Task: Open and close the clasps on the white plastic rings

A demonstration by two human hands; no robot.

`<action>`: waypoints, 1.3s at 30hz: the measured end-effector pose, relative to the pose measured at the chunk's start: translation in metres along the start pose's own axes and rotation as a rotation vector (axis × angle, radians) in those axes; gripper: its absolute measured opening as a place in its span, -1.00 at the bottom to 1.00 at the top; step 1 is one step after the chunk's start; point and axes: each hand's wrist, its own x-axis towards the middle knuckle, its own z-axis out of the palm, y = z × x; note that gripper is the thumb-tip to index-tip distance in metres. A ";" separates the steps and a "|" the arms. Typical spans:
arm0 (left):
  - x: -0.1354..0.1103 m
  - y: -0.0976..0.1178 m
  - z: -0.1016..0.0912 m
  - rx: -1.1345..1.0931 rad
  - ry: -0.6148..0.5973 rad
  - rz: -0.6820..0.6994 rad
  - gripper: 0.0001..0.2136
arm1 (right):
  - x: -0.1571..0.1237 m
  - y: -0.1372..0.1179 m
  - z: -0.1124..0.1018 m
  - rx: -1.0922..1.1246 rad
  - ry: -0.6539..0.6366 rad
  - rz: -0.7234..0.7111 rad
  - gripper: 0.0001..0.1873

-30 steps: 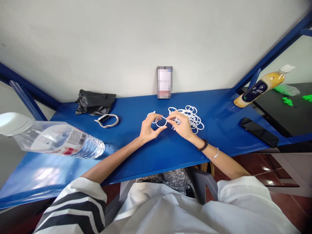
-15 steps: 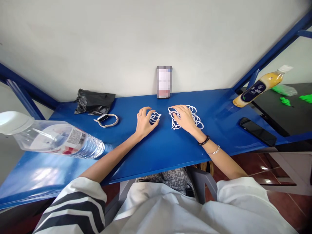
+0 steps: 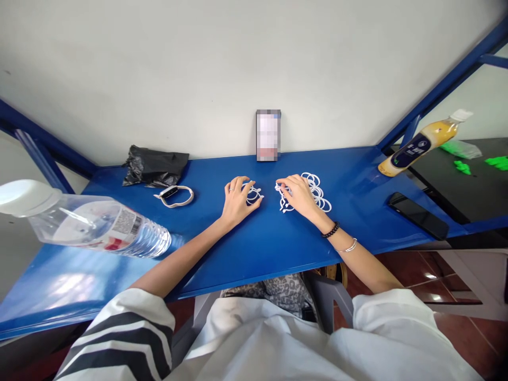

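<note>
On the blue table (image 3: pixel 262 248), my left hand (image 3: pixel 235 200) rests with its fingers apart, the tips touching a small pile of white plastic rings (image 3: pixel 255 194). My right hand (image 3: pixel 298 197) lies on the left part of a larger heap of white rings (image 3: pixel 319 193). Its fingers are drawn together on a ring at the heap's left edge (image 3: pixel 281 186). A ring is on my left hand, and my right wrist wears a dark bead bracelet and a silver bangle.
A white smartwatch (image 3: pixel 173 195) and a crumpled black bag (image 3: pixel 154 166) lie at the back left. A water bottle (image 3: pixel 91 225) is near left. A small blurred box (image 3: pixel 268 135) leans on the wall. A yellow drink bottle (image 3: pixel 420 143) and a black phone (image 3: pixel 420 215) are at right.
Both hands held one white ring between them a second ago. My left hand has put it down on the small pile, and my right hand has moved back onto the large heap.
</note>
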 end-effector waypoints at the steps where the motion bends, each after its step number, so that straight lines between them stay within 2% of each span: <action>1: 0.000 0.000 -0.001 -0.006 0.000 0.026 -0.64 | 0.001 -0.002 -0.002 0.032 0.025 -0.001 -0.71; 5: 0.000 0.005 -0.003 -0.045 0.000 0.197 -0.66 | 0.001 -0.014 -0.007 0.335 0.105 0.065 -0.72; 9: -0.002 0.010 -0.003 -0.058 -0.033 0.349 -0.66 | -0.004 -0.025 -0.006 0.831 0.018 0.225 -0.61; 12: -0.003 0.012 -0.004 -0.051 -0.043 0.385 -0.66 | -0.006 -0.032 -0.003 1.078 -0.054 0.333 -0.57; 17: -0.002 0.012 -0.006 -0.064 0.011 0.369 -0.80 | -0.007 -0.038 -0.001 1.261 -0.088 0.535 -0.61; 22: -0.003 0.010 -0.005 -0.131 0.061 0.344 -0.81 | -0.006 -0.036 0.000 1.214 -0.094 0.545 -0.63; 27: -0.005 0.011 -0.003 -0.346 0.101 0.242 -0.78 | -0.005 -0.030 -0.002 0.913 0.022 0.314 -0.71; 30: -0.004 0.013 -0.005 -0.411 0.097 0.167 -0.72 | -0.006 -0.029 -0.004 0.813 0.020 0.202 -0.74; 36: 0.000 0.018 -0.012 -0.498 0.091 -0.033 -0.68 | -0.007 -0.034 -0.004 0.658 0.076 0.060 -0.82; 39: 0.000 0.018 -0.012 -0.548 0.095 -0.062 -0.72 | -0.008 -0.037 -0.003 0.600 0.103 0.041 -0.84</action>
